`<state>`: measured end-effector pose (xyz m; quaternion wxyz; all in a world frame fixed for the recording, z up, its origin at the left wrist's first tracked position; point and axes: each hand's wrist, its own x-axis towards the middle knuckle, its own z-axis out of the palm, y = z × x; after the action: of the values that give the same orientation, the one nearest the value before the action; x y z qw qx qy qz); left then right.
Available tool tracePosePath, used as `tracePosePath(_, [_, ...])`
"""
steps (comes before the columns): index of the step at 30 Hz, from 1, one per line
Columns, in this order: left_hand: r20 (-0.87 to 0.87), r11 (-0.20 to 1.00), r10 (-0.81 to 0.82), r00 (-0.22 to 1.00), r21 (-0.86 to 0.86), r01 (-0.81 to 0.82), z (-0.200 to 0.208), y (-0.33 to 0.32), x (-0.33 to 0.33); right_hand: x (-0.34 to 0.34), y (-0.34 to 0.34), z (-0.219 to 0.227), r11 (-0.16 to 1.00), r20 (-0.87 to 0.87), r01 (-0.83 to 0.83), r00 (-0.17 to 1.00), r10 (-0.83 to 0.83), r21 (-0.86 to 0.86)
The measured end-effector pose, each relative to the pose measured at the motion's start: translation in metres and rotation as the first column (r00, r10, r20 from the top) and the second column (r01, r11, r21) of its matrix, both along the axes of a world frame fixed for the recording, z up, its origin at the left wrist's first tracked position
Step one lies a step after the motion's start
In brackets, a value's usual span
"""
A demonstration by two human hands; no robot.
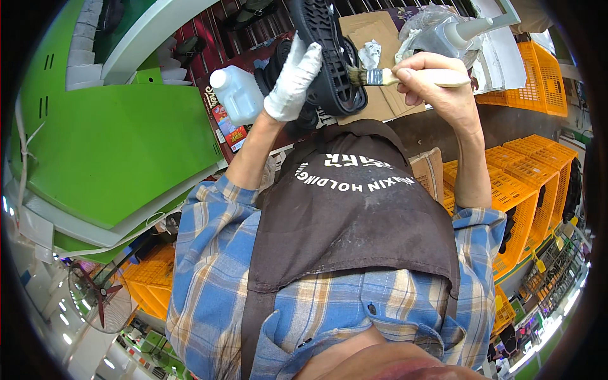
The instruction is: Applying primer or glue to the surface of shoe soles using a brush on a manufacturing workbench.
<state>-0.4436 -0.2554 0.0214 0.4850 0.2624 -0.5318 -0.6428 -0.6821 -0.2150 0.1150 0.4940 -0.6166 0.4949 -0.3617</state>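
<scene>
My left hand [293, 81], in a white glove, steadies a black shoe sole [324, 56] by its left edge. The sole is tilted up, and its open grid of ribs shows. My right hand [436, 79] is bare and closed around the pale handle of a flat paintbrush [375, 76]. The brush's bristles touch the right rim of the sole. More black soles [308, 118] lie under and behind it, partly hidden by the glove. Some of my left fingers are out of sight behind the sole.
Left of the glove stands a translucent white jug [239, 96]. Flat cardboard [367, 31] and a crumpled white scrap [370, 54] lie beyond the brush, near a squeeze bottle [443, 38]. A green machine panel [120, 152] fills the left; orange crates [529, 168] stand at right.
</scene>
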Motion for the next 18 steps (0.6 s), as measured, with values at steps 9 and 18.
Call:
tracePosePath(9, [-0.008, 0.994, -0.073, 0.997, 0.085, 0.074, 0.028, -0.010, 0.013, -0.008, -0.003, 0.007, 1.000, -0.082, 0.009, 0.997, -0.010, -0.009])
tracePosePath(18, [-0.338, 0.977, -0.074, 0.938, 0.166, 0.137, -0.003, 0.000, 0.008, 0.000, -0.013, 0.013, 0.985, -0.079, 0.171, 0.982, -0.172, -0.018])
